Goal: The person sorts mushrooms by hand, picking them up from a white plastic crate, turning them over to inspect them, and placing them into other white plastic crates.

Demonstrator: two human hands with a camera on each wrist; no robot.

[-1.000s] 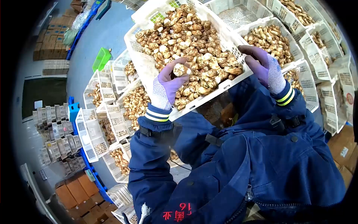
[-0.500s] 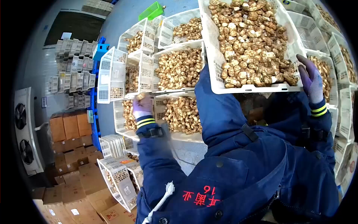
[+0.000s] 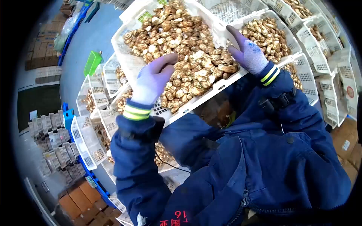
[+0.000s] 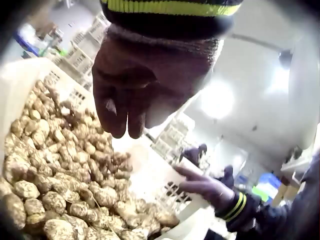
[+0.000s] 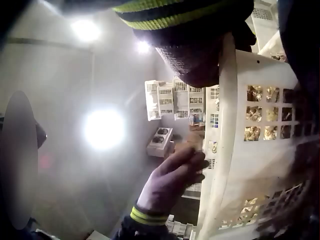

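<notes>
A white plastic crate (image 3: 203, 98) heaped with knobbly brown-and-white mushrooms (image 3: 188, 83) sits tilted before the person in the head view. Over its left part reaches the left hand (image 3: 151, 81), in a purple-and-white glove, with forefinger stretched out and thumb apart from it. Nothing shows between those fingers, and in the left wrist view the same hand (image 4: 145, 90) hangs above the heap with fingers pointing down. At the crate's right corner is the gloved right hand (image 3: 249, 54), its fingers spread and reaching to the rim.
More crates of mushrooms stand left and right, including a right-hand crate (image 3: 266, 37) beside the right hand. A green basket (image 3: 92, 63) is on the floor at the far left. Cardboard boxes (image 3: 81, 197) are stacked lower left.
The left hand carried a mushroom out to the left-side crates and has come back over the heap without one showing. The head view swung left and back. The right hand stays by the crate.
</notes>
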